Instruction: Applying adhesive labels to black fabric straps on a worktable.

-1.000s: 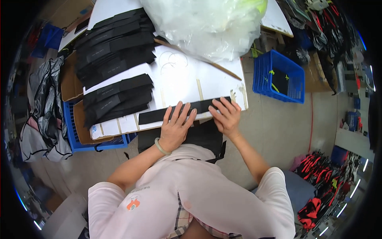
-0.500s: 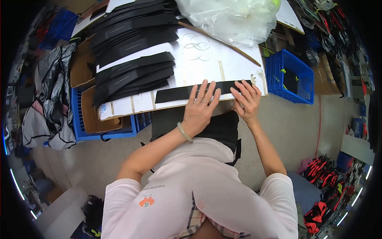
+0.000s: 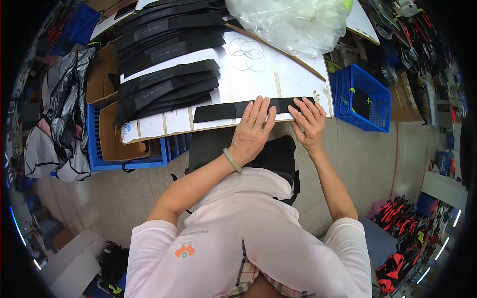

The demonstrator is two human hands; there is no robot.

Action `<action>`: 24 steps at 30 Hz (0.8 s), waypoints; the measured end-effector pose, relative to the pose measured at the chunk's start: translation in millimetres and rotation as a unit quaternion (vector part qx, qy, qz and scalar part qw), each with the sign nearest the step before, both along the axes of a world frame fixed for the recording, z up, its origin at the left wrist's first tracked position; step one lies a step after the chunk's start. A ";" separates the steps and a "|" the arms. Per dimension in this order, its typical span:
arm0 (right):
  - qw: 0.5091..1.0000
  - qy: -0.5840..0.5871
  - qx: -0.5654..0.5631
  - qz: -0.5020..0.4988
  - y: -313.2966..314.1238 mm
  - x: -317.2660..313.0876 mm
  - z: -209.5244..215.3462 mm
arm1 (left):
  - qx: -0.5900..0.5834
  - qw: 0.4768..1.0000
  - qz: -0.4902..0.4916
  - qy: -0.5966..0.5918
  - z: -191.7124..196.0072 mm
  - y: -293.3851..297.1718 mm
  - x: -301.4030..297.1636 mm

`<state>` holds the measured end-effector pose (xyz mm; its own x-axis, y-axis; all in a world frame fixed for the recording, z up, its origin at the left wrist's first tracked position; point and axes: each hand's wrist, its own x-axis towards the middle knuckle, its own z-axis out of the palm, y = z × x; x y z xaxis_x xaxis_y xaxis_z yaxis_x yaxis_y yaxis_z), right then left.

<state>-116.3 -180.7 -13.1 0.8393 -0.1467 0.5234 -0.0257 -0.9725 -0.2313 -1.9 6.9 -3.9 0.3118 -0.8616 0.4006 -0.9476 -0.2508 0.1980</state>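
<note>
A long black fabric strip (image 3: 214, 113) lies along the front edge of the white table (image 3: 198, 82). My left hand (image 3: 254, 130) rests flat on its middle, fingers stretched out and slightly apart. At the strip's right end my right hand (image 3: 310, 124) presses down with spread fingers, the thumb below the strip. A greyish patch shows on the strip just beside my left fingertips. To the left, stacks of similar black strips (image 3: 164, 92) fan out over the table, several with a small grey patch in the middle.
A wooden stick (image 3: 278, 49) lies slanting across the table beside a clear plastic bag (image 3: 293, 25). Thin interlocking rings (image 3: 247, 54) mark the white surface. A blue crate (image 3: 360, 99) stands at the right; another blue crate (image 3: 126, 165) with cardboard boxes stands at the left.
The view has shifted slightly. Both hands stay flat on the strip in nearly the same places, and the strip lies as before.
</note>
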 end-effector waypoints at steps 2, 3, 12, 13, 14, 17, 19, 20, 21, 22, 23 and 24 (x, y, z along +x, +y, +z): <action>1.000 -0.001 0.000 -0.001 -0.2 0.1 -0.4 | -0.003 1.000 -0.002 0.012 1.3 0.2 0.5; 1.000 -0.002 0.001 -0.001 -0.1 0.4 -0.9 | -0.003 1.000 -0.002 0.011 1.9 0.6 0.6; 0.999 -0.034 0.011 -0.005 0.0 2.5 -5.5 | -0.015 0.999 0.001 0.043 1.0 0.2 -1.4; 0.999 -0.035 0.014 -0.001 -0.4 2.3 -6.1 | -0.019 0.999 -0.002 0.046 1.0 -0.1 -1.5; 0.999 -0.034 0.012 -0.005 -1.1 1.6 -6.7 | -0.023 0.999 -0.005 0.049 1.0 -0.5 -1.5; 0.999 -0.031 0.016 -0.005 0.3 1.6 -3.1 | -0.024 0.998 -0.007 0.056 1.2 -1.5 -1.8; 0.999 -0.006 0.032 -0.009 2.3 1.3 5.4 | -0.020 0.998 -0.008 0.052 0.8 -1.5 -1.1; 0.999 -0.006 0.032 -0.007 4.5 2.1 14.2 | -0.014 0.999 -0.005 0.046 0.4 -1.0 -0.8; 0.998 0.017 0.060 -0.005 8.5 3.2 25.3 | -0.009 0.999 -0.002 0.040 0.1 -0.5 -0.7; 0.996 0.040 0.085 -0.006 11.0 5.7 37.0 | -0.013 0.999 -0.004 0.041 2.7 -1.9 -0.5; 0.996 0.040 0.084 -0.007 16.7 13.1 44.2 | -0.001 1.000 -0.003 0.026 5.8 -1.3 -0.2; 0.995 0.023 0.097 0.014 26.5 25.5 50.5 | 0.009 1.000 -0.002 0.012 7.7 -0.3 0.4</action>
